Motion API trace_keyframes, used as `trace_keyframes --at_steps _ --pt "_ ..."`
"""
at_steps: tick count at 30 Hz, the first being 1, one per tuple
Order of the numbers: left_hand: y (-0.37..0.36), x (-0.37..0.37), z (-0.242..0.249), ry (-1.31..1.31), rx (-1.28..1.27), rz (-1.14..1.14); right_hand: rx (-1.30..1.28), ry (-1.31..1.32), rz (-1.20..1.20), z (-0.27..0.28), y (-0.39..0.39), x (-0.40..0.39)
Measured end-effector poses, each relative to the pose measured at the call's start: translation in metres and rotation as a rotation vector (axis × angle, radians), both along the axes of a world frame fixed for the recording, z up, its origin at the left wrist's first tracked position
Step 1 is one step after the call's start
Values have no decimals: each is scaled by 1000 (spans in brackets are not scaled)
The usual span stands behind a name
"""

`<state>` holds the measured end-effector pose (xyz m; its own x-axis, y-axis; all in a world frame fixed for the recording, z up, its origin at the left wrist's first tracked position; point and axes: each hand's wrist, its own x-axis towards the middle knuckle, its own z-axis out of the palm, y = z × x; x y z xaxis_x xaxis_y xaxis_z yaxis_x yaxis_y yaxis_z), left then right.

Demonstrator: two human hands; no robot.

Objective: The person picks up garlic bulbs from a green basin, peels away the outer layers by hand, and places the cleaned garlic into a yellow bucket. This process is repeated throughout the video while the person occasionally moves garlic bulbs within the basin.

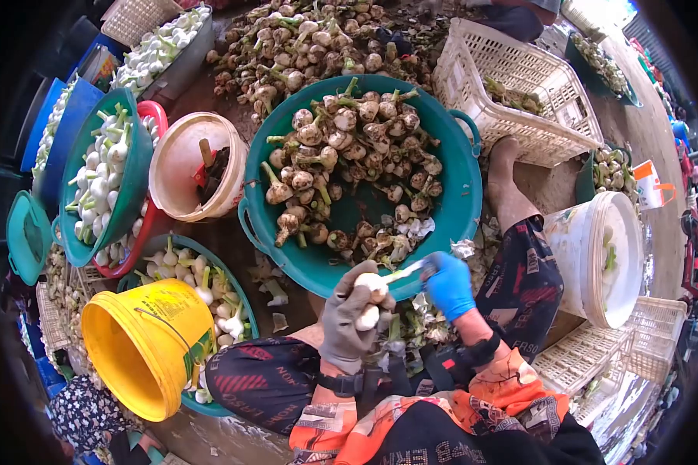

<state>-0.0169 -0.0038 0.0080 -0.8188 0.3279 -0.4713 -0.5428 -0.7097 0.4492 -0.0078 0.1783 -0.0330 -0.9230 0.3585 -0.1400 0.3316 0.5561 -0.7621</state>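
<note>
I am looking down through the head camera and placing everything by the big green tub [461, 198]. Well to its left, a green basin [136, 167] of clean white bulbs is resting over a red basin [159, 116]. On the tub's near left side, a yellow bucket [174, 310] is lying tipped on its side. Just left of the tub, a white pail [171, 167] is standing with a wooden handle [206, 151] sticking up inside it. Beyond the tub, a heap of bulbs [287, 46] is spreading over the ground, and inside the tub more dirty bulbs [341, 139] are lying. At the tub's near rim, I am seeing the gray-gloved left hand [349, 318] clasping two pale bulbs [374, 288]. Just right of it, the blue-gloved right hand [450, 285] is curling tight around the far end of a pale strip [403, 271] running to the upper bulb; I cannot tell whether stalk or blade. Right of the tub, a white crate [523, 128] is sitting behind a tipped white bucket [574, 232].
</note>
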Motion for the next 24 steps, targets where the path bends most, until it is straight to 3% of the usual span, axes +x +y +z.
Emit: trace_keyframes --at_steps 2,4,6,8,11,12,14,17,23,24 --pt "-9 0 0 50 244 75 312 -194 -3 -15 31 15" --pt "-14 -3 -4 73 283 54 587 -538 412 -9 50 30" --pt "-14 0 -8 71 327 19 535 -692 633 31 48 30" --pt "-6 4 -8 28 240 4 257 24 473 61 37 24" --pt "2 6 -2 59 84 -44 -184 85 501 82 10 11" --pt "4 6 2 84 22 -78 12 196 653 71 2 7" --pt "5 6 9 134 -99 -140 194 241 626 64 -12 6" --pt "2 8 9 149 -237 -161 249 346 602 60 -22 11" --pt "-1 5 6 156 -171 -251 -58 276 356 40 -32 18" --pt "-2 5 7 152 -140 -256 -170 143 292 34 -33 20"
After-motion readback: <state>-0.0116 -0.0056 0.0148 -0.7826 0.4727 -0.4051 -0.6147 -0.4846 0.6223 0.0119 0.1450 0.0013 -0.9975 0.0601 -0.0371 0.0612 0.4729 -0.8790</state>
